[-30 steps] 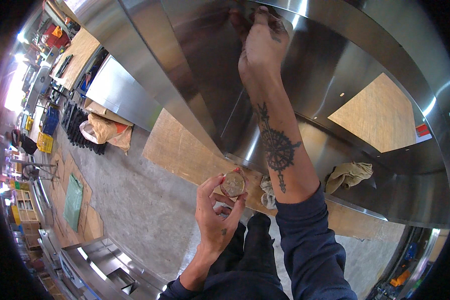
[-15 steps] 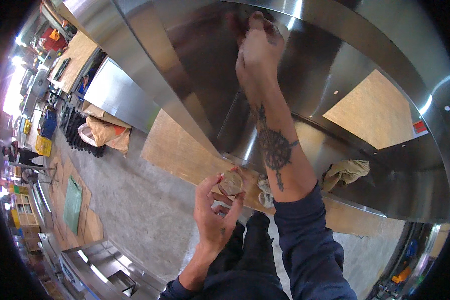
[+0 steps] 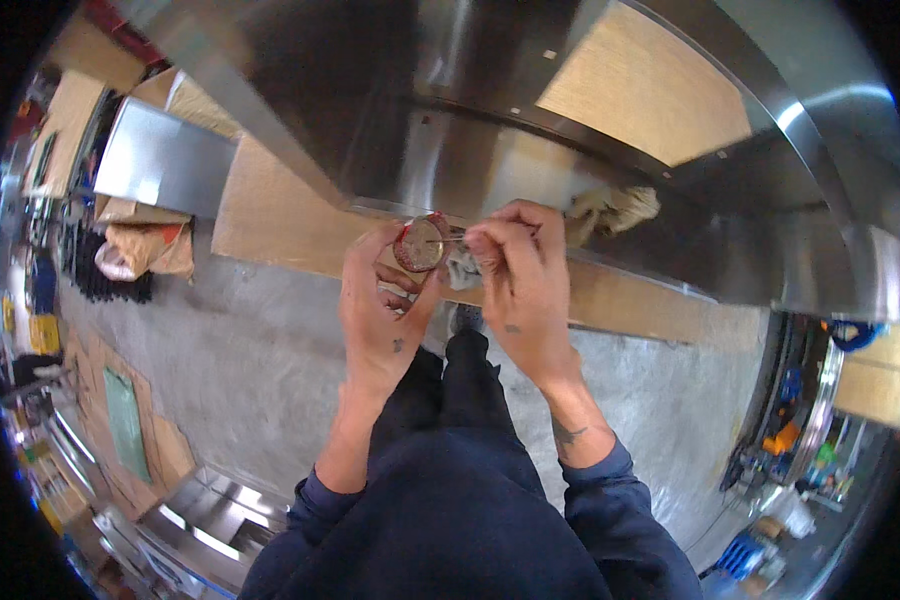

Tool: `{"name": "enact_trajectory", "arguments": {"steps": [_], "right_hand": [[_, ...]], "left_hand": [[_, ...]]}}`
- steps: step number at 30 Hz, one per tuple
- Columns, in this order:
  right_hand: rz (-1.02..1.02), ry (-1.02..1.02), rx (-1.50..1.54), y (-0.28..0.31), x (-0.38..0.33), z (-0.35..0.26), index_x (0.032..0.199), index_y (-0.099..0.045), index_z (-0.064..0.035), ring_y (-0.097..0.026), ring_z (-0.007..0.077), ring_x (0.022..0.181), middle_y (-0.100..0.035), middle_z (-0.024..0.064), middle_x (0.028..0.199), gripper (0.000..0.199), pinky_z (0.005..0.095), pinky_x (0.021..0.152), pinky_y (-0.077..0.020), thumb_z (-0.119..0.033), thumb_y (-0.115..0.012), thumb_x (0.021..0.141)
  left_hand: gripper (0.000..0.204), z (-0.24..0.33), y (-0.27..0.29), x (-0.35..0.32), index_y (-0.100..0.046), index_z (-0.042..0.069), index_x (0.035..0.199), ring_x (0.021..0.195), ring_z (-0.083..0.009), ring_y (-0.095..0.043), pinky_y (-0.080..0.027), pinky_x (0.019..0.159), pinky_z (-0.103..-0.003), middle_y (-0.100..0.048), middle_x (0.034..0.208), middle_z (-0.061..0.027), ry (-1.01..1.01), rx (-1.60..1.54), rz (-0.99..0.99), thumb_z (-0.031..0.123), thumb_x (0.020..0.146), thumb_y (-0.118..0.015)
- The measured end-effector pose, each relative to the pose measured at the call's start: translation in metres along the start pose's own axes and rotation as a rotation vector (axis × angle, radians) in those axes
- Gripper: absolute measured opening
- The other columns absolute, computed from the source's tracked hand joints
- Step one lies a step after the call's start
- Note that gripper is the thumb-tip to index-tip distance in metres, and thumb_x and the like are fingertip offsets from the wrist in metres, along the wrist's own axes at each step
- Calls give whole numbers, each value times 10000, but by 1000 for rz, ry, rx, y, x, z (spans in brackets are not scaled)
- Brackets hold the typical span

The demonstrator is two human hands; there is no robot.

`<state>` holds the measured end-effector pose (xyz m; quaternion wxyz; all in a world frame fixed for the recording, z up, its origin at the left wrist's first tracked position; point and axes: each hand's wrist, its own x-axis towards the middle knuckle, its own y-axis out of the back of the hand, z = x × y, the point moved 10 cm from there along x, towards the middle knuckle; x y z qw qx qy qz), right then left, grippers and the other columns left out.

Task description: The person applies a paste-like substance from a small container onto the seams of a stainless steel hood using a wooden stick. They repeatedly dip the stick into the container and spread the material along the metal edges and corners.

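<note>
My left hand (image 3: 375,315) grips a small round clear container (image 3: 420,246) with a red edge, its fingers wrapped round the sides. My right hand (image 3: 525,290) pinches a thin, stick-like tool (image 3: 453,239). The tool's tip reaches over the container's mouth; whether it touches what is inside, I cannot tell. Both hands are in front of the lower edge of a large brushed-steel housing (image 3: 370,130). A beige cloth (image 3: 620,210) lies crumpled inside the steel housing, to the right of my right hand. Beyond my fingers shows a greyish rag (image 3: 464,271).
A wooden board (image 3: 270,215) runs beneath the housing on the concrete floor (image 3: 250,350). Metal-topped boxes (image 3: 160,155) and an orange-white bag (image 3: 150,248) stand at the left. Steel sheet parts (image 3: 215,515) are at lower left, and a blue crate (image 3: 740,555) at lower right.
My right hand has come down from the dark upper inside of the housing to the container. My left hand still holds the container. The view has shifted, showing more floor on the right.
</note>
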<state>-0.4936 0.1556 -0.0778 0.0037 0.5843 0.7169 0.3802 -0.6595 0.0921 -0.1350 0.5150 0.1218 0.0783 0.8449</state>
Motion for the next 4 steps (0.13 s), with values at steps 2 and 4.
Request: {"name": "enact_trajectory", "arguments": {"steps": [2, 4], "right_hand": [[32, -26, -76, 17, -20, 1, 1196, -708, -51, -681, 348, 1060, -542, 169, 1310, 244, 450, 872, -594, 27, -779, 976], [62, -53, -110, 38, -35, 2, 1185, -736, -52, -662, 297, 1052, -531, 158, 1316, 146, 420, 891, -575, -30, -758, 1043]], "left_hand": [[655, 13, -17, -11, -595, 48, 1460, 901, -167, -705, -595, 624, -272, -639, 1412, -129, -52, -9, -91, -57, 873, -865], [656, 23, -34, -22, -599, 71, 1468, 924, -169, -714, -591, 622, -262, -630, 1479, -129, -51, -34, -184, -56, 881, -864]]}}
